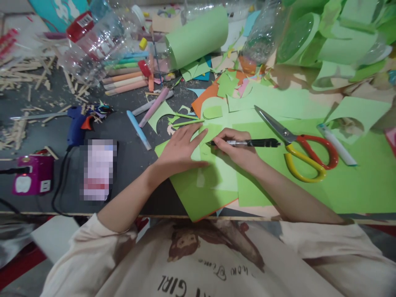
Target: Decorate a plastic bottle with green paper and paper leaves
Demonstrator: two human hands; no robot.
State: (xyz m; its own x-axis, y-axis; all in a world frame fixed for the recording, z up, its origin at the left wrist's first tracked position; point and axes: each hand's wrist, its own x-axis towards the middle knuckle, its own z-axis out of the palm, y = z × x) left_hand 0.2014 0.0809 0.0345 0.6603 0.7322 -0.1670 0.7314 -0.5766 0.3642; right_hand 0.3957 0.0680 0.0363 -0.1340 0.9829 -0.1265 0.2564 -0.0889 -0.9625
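Observation:
My right hand (233, 146) is closed around a black pen (262, 142), its tip down on a pale green sheet of paper (222, 175). Flat on the same sheet, with fingers and thumb spread, lies my left hand (181, 150). Beneath is a brighter green sheet (192, 198) set at an angle. Just beyond my hands rests a small round-ended green cutout (213, 111) near thin green paper strips (187, 123). To the right of the pen, scissors (286, 134) with one red and one yellow handle loop lie with blades apart on green paper.
On the left are a phone (99, 169), a blue glue gun (76, 126), a purple box (34, 175) and wooden sticks (24, 74). Plastic bottles (102, 41), a green paper-wrapped cylinder (198, 37) and paper scraps crowd the back. A white-bodied cutter (338, 146) lies right of the scissors.

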